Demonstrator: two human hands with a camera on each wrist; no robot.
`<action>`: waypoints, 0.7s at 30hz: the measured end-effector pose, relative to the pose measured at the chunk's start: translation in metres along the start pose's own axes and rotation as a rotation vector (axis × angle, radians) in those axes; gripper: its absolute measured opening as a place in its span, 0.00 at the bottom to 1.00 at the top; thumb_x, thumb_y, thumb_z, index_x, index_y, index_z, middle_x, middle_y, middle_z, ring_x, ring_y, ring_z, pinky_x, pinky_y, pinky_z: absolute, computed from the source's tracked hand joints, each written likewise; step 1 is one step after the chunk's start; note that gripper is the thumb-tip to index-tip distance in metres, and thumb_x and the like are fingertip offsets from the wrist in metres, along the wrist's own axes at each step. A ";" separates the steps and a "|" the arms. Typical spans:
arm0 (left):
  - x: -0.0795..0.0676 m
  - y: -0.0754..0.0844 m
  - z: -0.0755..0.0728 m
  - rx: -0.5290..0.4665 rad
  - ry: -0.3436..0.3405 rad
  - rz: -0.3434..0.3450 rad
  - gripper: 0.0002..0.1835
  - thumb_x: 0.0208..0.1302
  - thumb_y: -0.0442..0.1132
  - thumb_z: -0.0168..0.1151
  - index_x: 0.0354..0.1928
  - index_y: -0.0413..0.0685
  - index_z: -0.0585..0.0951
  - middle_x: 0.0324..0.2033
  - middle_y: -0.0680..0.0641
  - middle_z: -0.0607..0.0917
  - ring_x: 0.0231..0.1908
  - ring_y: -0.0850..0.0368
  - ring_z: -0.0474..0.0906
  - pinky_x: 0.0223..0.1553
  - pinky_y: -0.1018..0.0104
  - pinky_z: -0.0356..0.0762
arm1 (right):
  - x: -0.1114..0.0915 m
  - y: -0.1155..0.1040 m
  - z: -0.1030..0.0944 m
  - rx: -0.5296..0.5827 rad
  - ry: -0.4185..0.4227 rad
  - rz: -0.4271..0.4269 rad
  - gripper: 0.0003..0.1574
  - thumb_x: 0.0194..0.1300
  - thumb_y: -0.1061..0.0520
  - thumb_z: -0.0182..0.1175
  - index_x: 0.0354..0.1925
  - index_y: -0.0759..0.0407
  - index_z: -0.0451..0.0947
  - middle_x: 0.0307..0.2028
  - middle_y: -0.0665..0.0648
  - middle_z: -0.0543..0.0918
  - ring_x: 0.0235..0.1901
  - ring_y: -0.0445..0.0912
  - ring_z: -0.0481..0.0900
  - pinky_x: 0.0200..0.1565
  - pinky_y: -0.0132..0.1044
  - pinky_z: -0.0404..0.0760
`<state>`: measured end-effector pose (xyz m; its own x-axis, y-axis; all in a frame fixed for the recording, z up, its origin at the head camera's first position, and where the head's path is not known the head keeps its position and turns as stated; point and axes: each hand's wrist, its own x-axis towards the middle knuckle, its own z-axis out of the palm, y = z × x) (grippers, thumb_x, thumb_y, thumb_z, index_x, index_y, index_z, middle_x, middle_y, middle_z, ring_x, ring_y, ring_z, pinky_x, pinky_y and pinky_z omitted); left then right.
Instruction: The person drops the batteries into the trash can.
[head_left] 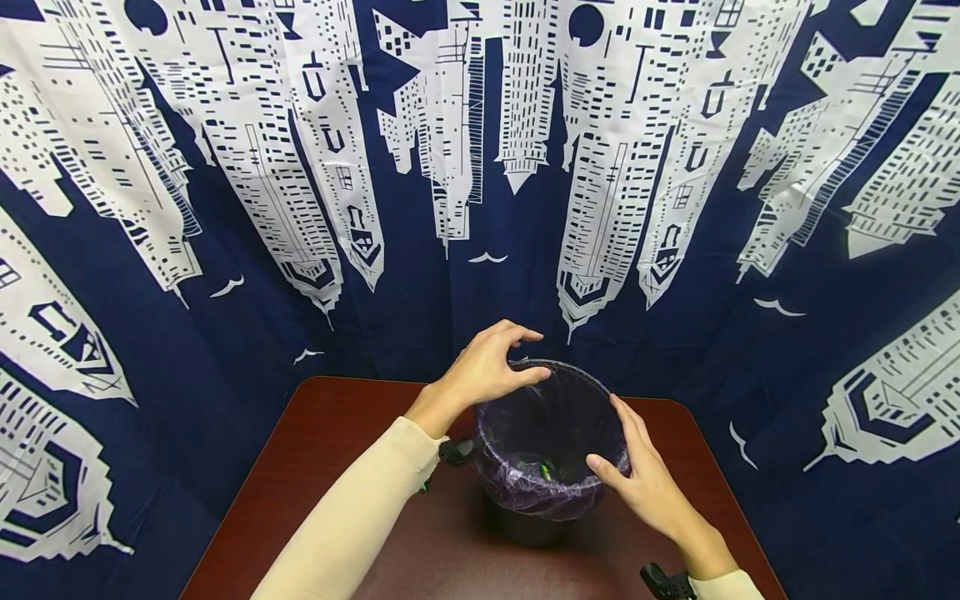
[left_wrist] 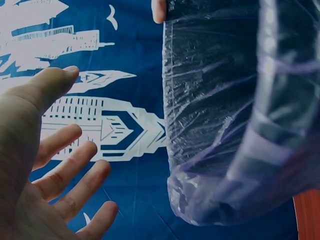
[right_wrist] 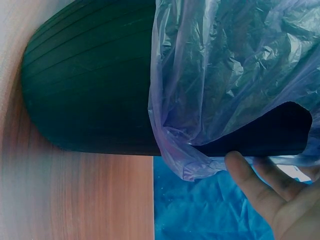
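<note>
A dark round trash bin (head_left: 528, 529) stands on the table, lined with a thin translucent purple bag (head_left: 525, 492) folded over its rim. My left hand (head_left: 491, 367) is raised at the far left of the rim, fingers spread and slightly bent. The left wrist view shows this hand (left_wrist: 60, 175) apart from the lined rim, holding nothing. At the right side, my right hand (head_left: 648, 479) touches the rim with extended fingers, its thumb over the opening. In the right wrist view, fingertips (right_wrist: 235, 162) meet the bin's side where the bag (right_wrist: 210, 70) leaves the dark wall (right_wrist: 270, 132) bare.
Something small, green and yellow (head_left: 544, 472) lies inside the bin. The reddish-brown table (head_left: 337, 467) backs onto a dark blue curtain (head_left: 420, 317) printed with white buildings. A small green item (head_left: 424, 486) shows beside my left wrist, mostly hidden.
</note>
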<state>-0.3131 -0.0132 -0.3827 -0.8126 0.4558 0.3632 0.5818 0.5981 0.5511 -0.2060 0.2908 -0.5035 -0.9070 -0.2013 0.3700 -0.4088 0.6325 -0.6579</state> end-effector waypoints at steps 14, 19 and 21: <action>-0.016 -0.019 -0.006 -0.033 0.055 0.004 0.31 0.74 0.56 0.80 0.75 0.58 0.88 0.68 0.46 0.89 0.67 0.44 0.86 0.67 0.45 0.91 | 0.000 0.003 0.001 0.000 0.000 0.005 0.67 0.76 0.46 0.74 0.97 0.53 0.47 0.93 0.68 0.54 0.89 0.78 0.57 0.76 0.92 0.61; -0.025 -0.028 -0.008 -0.037 0.081 0.001 0.29 0.74 0.56 0.80 0.73 0.58 0.89 0.66 0.48 0.90 0.66 0.46 0.87 0.66 0.45 0.91 | 0.000 0.003 0.001 0.001 -0.007 0.008 0.68 0.76 0.46 0.74 0.97 0.51 0.46 0.93 0.67 0.54 0.89 0.78 0.57 0.76 0.92 0.61; -0.028 -0.032 -0.009 -0.042 0.094 0.007 0.29 0.74 0.56 0.80 0.73 0.58 0.89 0.66 0.47 0.90 0.65 0.45 0.88 0.67 0.44 0.91 | 0.000 0.003 0.000 0.000 -0.006 0.006 0.68 0.75 0.46 0.74 0.97 0.52 0.46 0.93 0.67 0.54 0.89 0.78 0.57 0.76 0.92 0.61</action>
<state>-0.3087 -0.0507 -0.4039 -0.8094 0.3951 0.4345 0.5870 0.5659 0.5789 -0.2071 0.2922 -0.5055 -0.9098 -0.2019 0.3627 -0.4038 0.6334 -0.6601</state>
